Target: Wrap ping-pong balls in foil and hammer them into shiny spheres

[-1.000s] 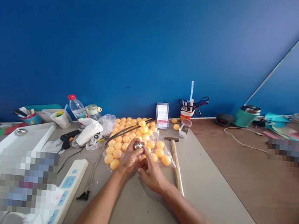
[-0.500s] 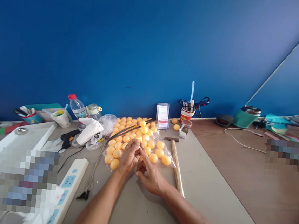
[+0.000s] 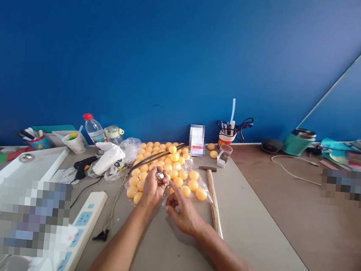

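Note:
My left hand (image 3: pixel 153 187) is closed around a shiny metal ball (image 3: pixel 160 176), whose upper surface shows between the thumb and fingers. To its right, my right hand (image 3: pixel 181 210) points its index finger toward the ball. The other fingers of that hand are loosely curled, thumb apart, with nothing seen in them. Behind both hands lies a clear plastic bag of orange table tennis balls (image 3: pixel 192 185), spread flat on the table. Beside the bag, right of my right hand, rests a hammer (image 3: pixel 214 204) with a wooden handle and dark head.
On the left are a white power strip (image 3: pixel 84 224), a white tray (image 3: pixel 60 158), a glue gun (image 3: pixel 83 166) and a water bottle (image 3: pixel 93 129). A phone (image 3: pixel 196 139) leans at the back near a pen cup (image 3: pixel 226 139). A green jar (image 3: pixel 298 142) stands far right.
My left hand has turned, bringing the metal ball into view. My right hand stays almost in place, its index finger still extended and now slightly apart from the left hand.

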Action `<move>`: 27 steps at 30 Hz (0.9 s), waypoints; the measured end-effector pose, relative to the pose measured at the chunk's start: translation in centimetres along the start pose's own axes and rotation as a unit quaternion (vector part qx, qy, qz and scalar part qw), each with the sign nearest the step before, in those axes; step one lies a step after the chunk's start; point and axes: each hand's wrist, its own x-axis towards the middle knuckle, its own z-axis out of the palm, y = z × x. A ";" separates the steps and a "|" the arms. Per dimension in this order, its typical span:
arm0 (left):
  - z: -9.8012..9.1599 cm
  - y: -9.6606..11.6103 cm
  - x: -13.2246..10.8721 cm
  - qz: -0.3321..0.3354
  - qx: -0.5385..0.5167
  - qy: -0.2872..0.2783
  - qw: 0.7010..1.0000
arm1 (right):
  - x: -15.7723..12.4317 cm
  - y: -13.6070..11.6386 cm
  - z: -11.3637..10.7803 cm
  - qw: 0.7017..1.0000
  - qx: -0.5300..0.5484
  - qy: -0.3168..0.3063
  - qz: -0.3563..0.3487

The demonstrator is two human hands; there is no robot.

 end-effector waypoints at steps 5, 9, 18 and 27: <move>0.2 0.0 -0.2 -0.002 0.004 -0.005 1.000 | 0.1 -0.1 0.0 1.000 -0.009 -0.002 0.006; 0.3 0.0 -0.1 -0.010 0.007 -0.002 1.000 | 0.1 -0.3 0.0 1.000 -0.017 -0.005 0.014; 0.3 0.1 -0.1 -0.017 0.013 -0.002 1.000 | 0.1 -0.1 0.0 1.000 -0.025 -0.007 0.010; 0.4 0.2 -0.2 -0.011 0.025 -0.016 1.000 | 0.1 -0.1 0.1 0.999 -0.030 -0.010 0.017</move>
